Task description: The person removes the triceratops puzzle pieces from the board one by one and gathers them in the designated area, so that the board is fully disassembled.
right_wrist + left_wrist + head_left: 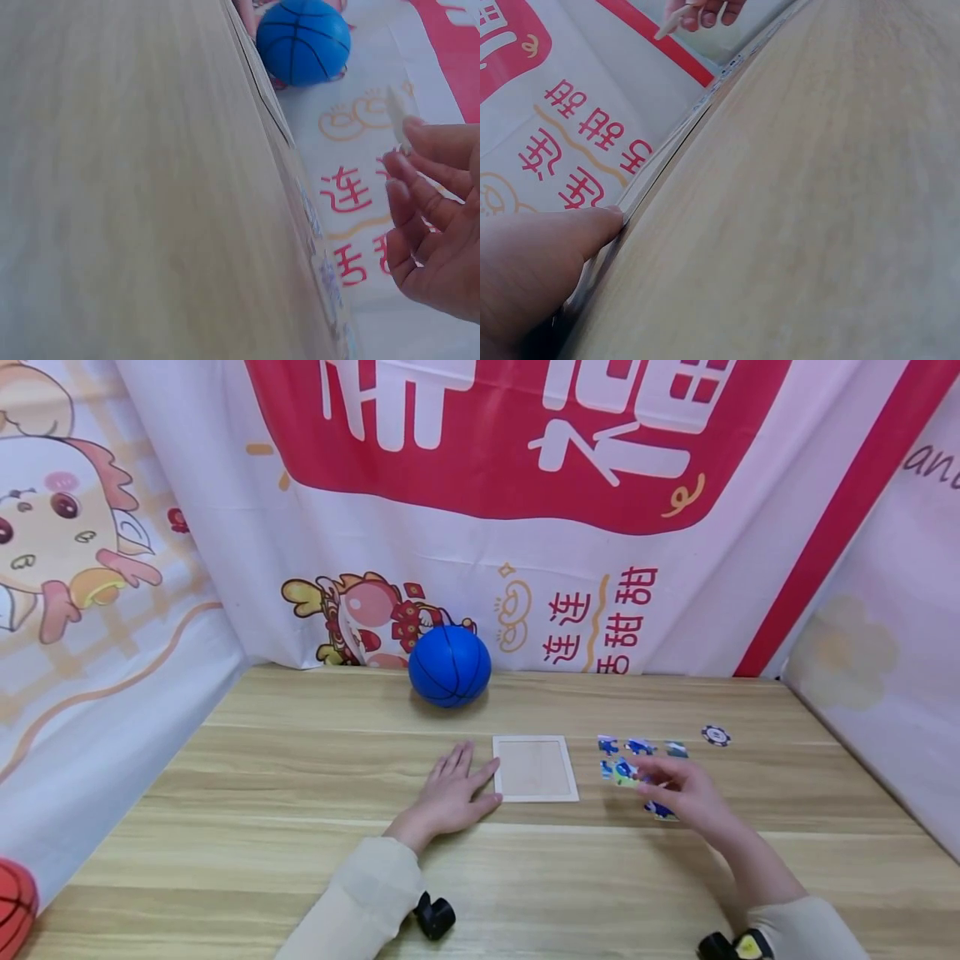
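My left hand (447, 793) lies with fingers spread on the table, thumb and index finger at the left edge of a square, white-rimmed puzzle frame (536, 800). In the left wrist view the thumb (592, 229) is right at the frame's edge. To the right, my right hand (686, 789) is raised over the table and pinches a jigsaw puzzle piece (397, 118) between thumb and fingertips. Several loose blue and green puzzle pieces (607, 745) lie around and below that hand, some partly hidden by it.
A round token (716, 736) with a dark patterned rim lies beyond the pieces. The blue basketball (450, 666) sits at the back of the wooden table (300, 760), near the printed cloth (420, 552). An orange-red ball (15, 902) shows at the left edge.
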### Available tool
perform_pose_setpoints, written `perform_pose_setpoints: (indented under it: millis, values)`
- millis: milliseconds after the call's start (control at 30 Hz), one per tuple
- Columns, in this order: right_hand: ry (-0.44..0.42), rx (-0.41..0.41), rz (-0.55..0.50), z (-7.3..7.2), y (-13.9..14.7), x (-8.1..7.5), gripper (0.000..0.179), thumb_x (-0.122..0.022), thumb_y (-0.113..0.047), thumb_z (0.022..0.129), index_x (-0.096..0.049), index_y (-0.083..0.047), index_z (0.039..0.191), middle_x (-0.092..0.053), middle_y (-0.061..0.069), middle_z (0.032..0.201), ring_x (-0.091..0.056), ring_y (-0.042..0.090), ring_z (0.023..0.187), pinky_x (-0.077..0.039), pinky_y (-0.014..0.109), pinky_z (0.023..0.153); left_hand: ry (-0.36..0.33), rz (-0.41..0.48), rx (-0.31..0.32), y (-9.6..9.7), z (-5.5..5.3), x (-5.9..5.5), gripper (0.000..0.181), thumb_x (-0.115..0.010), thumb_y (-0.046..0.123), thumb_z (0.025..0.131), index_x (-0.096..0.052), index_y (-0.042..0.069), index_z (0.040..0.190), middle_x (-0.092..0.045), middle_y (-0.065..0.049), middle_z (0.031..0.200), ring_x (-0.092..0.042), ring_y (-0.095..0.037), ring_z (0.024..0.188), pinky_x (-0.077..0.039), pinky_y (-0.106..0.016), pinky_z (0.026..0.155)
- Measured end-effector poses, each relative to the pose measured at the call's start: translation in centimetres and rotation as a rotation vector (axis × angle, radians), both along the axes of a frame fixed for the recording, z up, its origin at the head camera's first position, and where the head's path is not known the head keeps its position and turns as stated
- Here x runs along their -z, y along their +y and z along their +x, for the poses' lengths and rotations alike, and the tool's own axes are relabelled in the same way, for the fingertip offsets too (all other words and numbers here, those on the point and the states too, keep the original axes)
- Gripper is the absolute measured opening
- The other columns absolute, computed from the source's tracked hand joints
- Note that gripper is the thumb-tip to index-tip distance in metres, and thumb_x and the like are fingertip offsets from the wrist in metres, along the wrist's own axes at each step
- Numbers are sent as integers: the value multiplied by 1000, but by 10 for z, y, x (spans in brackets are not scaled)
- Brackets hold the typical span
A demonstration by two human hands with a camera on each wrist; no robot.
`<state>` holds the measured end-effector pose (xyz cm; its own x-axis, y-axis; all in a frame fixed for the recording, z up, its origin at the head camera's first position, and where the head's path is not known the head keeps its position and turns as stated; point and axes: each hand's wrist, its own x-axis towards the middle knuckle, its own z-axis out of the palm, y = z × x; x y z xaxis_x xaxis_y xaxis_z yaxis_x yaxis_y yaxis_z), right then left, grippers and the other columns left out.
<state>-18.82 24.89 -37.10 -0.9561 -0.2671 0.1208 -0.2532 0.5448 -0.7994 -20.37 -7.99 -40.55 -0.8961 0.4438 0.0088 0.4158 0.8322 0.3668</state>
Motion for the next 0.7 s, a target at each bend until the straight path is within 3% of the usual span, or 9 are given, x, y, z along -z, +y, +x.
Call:
perform_pose_setpoints:
  millis: [367,567,700]
  values:
    - [-109,40,-1,2,14,27,37,-65,-13,76,-58,-3,110,-57,8,90,-51,22,83,-43,30,70,-4,-3,9,0,0,0,56,-37,46,88,-29,19,136,-6,-22,140,1,-32,127,-3,-45,99]
    - [-67,80,108,0,11,34,36,-67,-22,74,-62,-10,107,-55,8,100,-48,26,94,-34,44,81,1,-16,10,0,-2,2,56,-36,47,88,-29,19,136,-6,-22,140,1,-32,127,-3,-45,99]
    - [14,63,149,0,8,37,34,-69,-20,72,-63,-11,104,-56,8,102,-48,29,96,-32,49,83,4,-26,7,-1,-2,3,56,-35,47,88,-28,20,136,-6,-21,140,1,-32,127,-3,-44,99]
